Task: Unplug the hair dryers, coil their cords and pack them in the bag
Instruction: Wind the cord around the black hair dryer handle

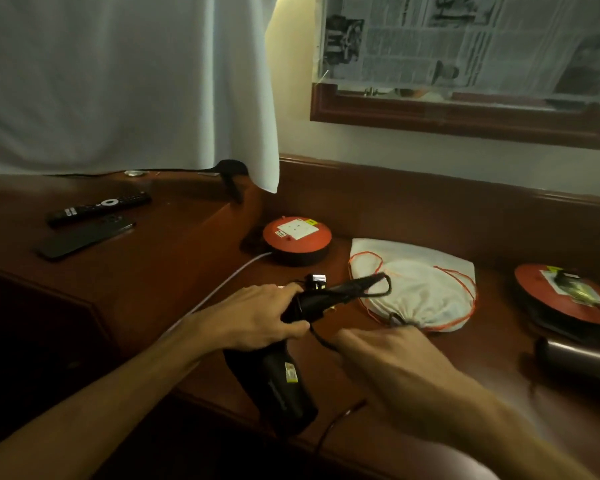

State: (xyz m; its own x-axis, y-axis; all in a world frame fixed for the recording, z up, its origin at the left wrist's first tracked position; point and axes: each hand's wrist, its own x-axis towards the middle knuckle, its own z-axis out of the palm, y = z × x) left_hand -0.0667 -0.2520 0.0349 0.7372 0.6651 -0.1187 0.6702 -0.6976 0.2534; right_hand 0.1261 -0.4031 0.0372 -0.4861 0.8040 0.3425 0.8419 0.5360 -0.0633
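Black dryer point(278, 382) held low over the near edge of the desk point(174, 282), nozzle end toward the viewer, handle pointing up and away. The left hand point(257, 317) grips the handle together with gathered loops of cord point(357, 289); the plug point(317, 279) hangs free just beyond the knuckles, so this dryer is unplugged and coiling appears to be the step in hand. The right hand point(385, 351) lies just right of the dryer with a strand of cord running to it; motion blur hides the fingers, so whether it pinches the cord or is relaxed cannot be told.

To coil well: keep loops of equal length, lay each flat beside the last under the left thumb, and let the right hand feed the cord without twist. One loop juts out to the right; it should be drawn in before packing. The plug is best tucked into the bundle last.

The white bag point(420, 289), with orange drawstring, lies just right of the hands, its mouth toward the viewer and apparently drawn in; it will need opening. Far centre, a red reel point(297, 237), its socket vacant. Far right, a second reel point(561, 296) with a plug still seated, and near it a second dryer point(579, 358), yet to be unplugged.
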